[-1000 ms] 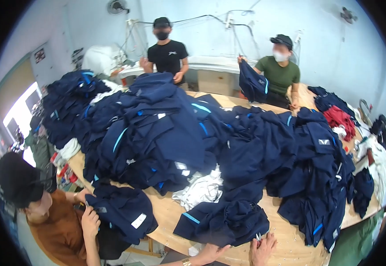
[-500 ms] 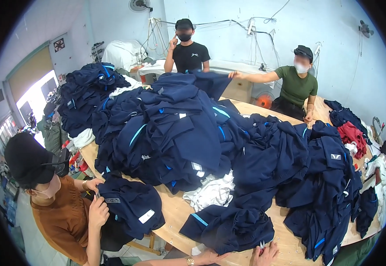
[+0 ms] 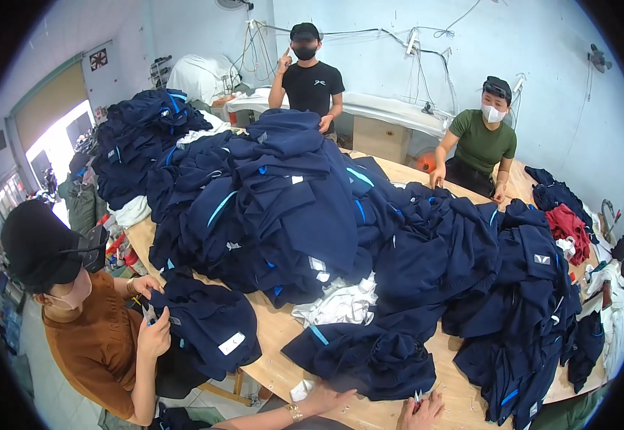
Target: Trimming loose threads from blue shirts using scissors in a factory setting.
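A dark navy garment (image 3: 366, 362) with a light blue stripe lies bunched on the table in front of me. At its near edge rests my left hand (image 3: 330, 399), fingers stretched out and holding nothing; whether it touches the cloth I cannot tell. My right hand (image 3: 424, 412) is closed around small thread snips (image 3: 417, 403), whose metal tips point up toward the garment's near right corner. Part of the snips is hidden by my fingers. Beside my left hand lies a small white scrap (image 3: 300, 390).
A large pile of navy garments (image 3: 283, 208) covers the table's middle, with more (image 3: 520, 301) at right. White cloth (image 3: 337, 301) lies before the pile. A co-worker at left (image 3: 90, 330) holds snips and a garment; two people stand across the wooden table (image 3: 276, 358).
My left hand has shifted slightly up and left; my right hand keeps the snips. The far-right co-worker has let go of a navy garment and drawn the arm back. The view has shifted slightly.
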Tool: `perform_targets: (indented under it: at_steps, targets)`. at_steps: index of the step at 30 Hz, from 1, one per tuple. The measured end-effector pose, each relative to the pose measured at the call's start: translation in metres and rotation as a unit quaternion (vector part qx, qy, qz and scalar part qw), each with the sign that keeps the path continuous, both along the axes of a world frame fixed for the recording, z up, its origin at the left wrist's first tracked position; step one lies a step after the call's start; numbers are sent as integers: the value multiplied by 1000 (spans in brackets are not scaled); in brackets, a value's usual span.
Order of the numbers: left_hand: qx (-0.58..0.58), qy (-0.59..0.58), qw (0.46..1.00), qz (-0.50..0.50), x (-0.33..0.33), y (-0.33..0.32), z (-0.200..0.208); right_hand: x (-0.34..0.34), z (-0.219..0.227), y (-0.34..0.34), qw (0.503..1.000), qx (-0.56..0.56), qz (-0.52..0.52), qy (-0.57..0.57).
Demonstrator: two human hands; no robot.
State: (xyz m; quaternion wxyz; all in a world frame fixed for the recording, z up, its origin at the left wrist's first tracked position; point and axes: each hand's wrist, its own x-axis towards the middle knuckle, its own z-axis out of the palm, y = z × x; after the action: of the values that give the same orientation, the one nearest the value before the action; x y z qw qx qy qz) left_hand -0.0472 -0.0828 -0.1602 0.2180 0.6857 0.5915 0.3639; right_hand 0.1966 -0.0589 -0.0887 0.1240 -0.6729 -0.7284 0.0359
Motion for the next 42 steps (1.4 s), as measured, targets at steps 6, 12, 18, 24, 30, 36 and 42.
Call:
perform_targets:
  at_steps: [6,12,18,24,30,36,42]
  targets:
    - [63,171,983,3,-5,4,-23,3,-8,4,996,-38,-33,74]
    - [27,79,996,43,14,-1,-5,3,-5,3,993,-45,-40,102]
    - [-98,-57,992,49,22,-4,10,3,-8,1,992,-55,-37,104]
    - [91,64,994,17,21,-5,-9,3,-14,1,996,-7,-34,88]
    - [67,26,997,34,23,-2,-6,6,-18,3,995,-4,-39,87]
    - [158,125,980,0,21,-7,-37,1,-8,2,995,-13,-38,96]
    - [197,156,968,-17,21,-7,-44,3,-8,1,995,-24,-42,91]
